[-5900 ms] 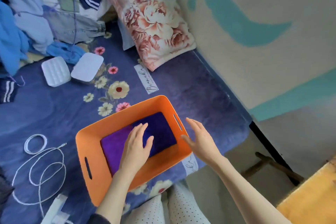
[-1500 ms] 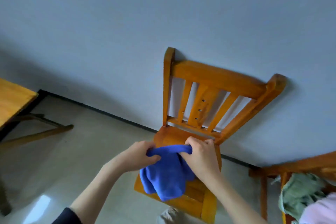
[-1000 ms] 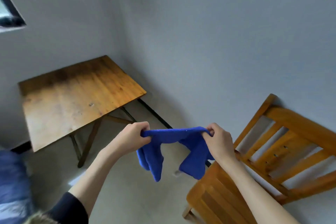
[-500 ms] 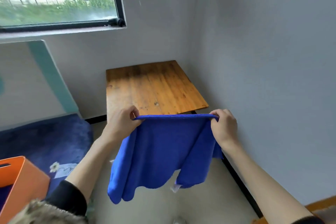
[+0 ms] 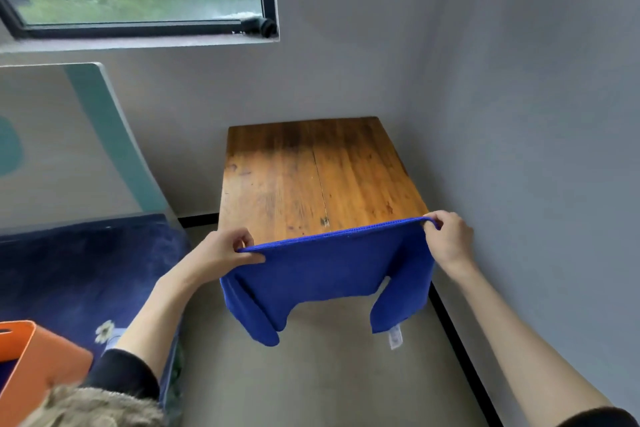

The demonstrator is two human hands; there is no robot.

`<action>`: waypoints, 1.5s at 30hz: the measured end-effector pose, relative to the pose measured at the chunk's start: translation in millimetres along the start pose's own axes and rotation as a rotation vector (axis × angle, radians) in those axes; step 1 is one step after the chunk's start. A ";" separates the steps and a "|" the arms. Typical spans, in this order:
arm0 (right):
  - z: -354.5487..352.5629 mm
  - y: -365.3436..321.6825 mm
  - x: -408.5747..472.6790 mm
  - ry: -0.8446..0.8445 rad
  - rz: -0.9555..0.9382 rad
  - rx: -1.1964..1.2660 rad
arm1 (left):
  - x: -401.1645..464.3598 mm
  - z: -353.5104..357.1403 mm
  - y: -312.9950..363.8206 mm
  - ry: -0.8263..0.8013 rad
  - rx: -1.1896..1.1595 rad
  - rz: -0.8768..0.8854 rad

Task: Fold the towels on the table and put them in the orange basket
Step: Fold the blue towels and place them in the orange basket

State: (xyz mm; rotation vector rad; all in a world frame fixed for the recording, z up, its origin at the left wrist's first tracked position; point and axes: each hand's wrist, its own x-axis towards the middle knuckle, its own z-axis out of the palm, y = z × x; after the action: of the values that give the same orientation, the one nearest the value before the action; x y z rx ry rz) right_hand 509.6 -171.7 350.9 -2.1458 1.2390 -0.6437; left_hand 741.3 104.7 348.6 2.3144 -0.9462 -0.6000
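Head view. Blue towel (image 5: 325, 270) held up in the air, top edge pulled taut, likely to square it before laying it on the table (image 5: 311, 170) at 12 o'clock. Left hand (image 5: 221, 255) and right hand (image 5: 448, 239) each pinch an upper corner in clenched fingers. Lower corners droop unevenly. Orange basket (image 5: 31, 364) sits on the bed at 8 o'clock.

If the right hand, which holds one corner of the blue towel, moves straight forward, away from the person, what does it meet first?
Probably the near right corner of the brown wooden table. The right hand pinches the blue towel just before that edge, with the grey wall close beside it. Depth is unclear from one view.
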 end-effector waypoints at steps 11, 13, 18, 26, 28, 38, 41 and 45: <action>58.6 -5.2 129.5 0.062 0.020 -0.174 | 136.2 -15.4 -29.9 0.181 0.055 0.007; 79.2 -3.2 153.7 0.047 0.026 -0.228 | 169.6 -12.5 -40.4 0.194 0.041 -0.037; 127.8 9.9 197.2 -0.052 0.097 -0.345 | 232.2 -1.9 -68.6 0.177 0.056 -0.123; 175.6 0.5 280.3 -0.098 0.090 -0.437 | 327.6 -14.7 -79.2 0.096 0.199 -0.137; 188.7 1.0 307.6 -0.114 0.063 -0.476 | 354.1 -13.6 -79.8 0.082 0.239 -0.132; 252.1 19.7 435.2 -0.226 -0.044 -0.521 | 472.6 2.2 -81.5 0.121 0.224 -0.218; 269.4 20.7 448.0 -0.334 -0.064 -0.507 | 488.0 13.8 -92.8 0.009 0.214 -0.268; 299.0 17.6 425.8 -0.502 -0.092 -0.461 | 473.3 34.8 -114.4 -0.077 0.182 -0.325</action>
State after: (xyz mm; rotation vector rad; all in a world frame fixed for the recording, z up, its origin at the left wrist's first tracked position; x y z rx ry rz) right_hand 887.4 -483.9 175.3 -2.5292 1.0790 0.1758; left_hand 1084.1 -187.3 160.1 2.6515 -0.6854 -0.7660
